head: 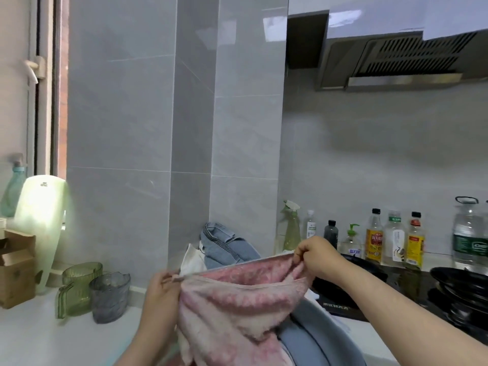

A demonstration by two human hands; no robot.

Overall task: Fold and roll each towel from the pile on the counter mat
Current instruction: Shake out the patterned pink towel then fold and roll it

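Note:
A pink patterned towel (pixel 232 307) hangs in the air in front of me, held up by its top edge. My left hand (pixel 161 289) pinches its left corner and my right hand (pixel 317 256) pinches its right corner, higher up. The towel sags between them and drapes down out of the frame's bottom. Behind it, against the tiled wall, lies a pile with a blue towel (pixel 224 245) and a white cloth (pixel 192 258). A grey-blue mat (pixel 317 336) shows below the towel at the right.
Two ribbed glass cups, a green cup (pixel 79 289) and a grey cup (pixel 109 297), stand on the white counter (pixel 39 336) at the left, near a cardboard box (pixel 15 270). Several bottles (pixel 375 239) line the back wall. A black stove with a pan (pixel 462 291) sits at the right.

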